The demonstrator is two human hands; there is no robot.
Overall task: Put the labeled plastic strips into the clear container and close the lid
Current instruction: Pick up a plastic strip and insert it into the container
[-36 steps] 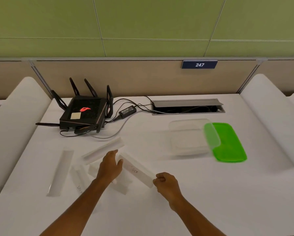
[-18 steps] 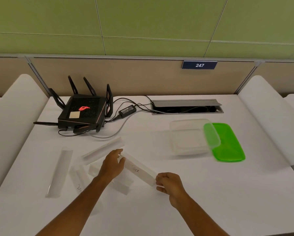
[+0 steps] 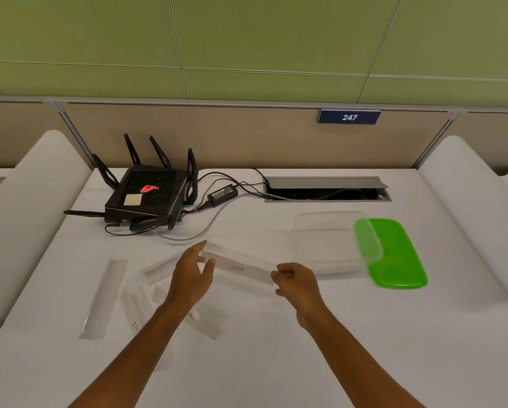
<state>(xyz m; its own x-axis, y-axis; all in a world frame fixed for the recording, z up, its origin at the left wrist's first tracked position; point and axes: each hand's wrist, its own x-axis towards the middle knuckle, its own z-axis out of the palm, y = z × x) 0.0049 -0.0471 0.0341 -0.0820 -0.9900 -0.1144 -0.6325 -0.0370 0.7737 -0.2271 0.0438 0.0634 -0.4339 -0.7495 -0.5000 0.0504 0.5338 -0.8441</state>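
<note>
A clear plastic strip with handwriting on it (image 3: 241, 265) is lifted above the white table, and my right hand (image 3: 295, 282) grips its right end. My left hand (image 3: 192, 273) is at the strip's left end, fingers spread and touching it. Several more strips lie on the table: a long one at the left (image 3: 104, 298), one behind my left hand (image 3: 158, 267), and shorter labeled ones under my left forearm (image 3: 205, 323). The clear container (image 3: 326, 240) stands open to the right, with its green lid (image 3: 400, 257) leaning against its right side.
A black router with antennas (image 3: 147, 195) sits at the back left, its power brick (image 3: 222, 194) and cables running to an open cable hatch (image 3: 326, 189). White rounded dividers (image 3: 470, 201) border the table on both sides.
Held by both hands, the labeled strip has risen off the table and moved right toward the container. The other strips have stayed put.
</note>
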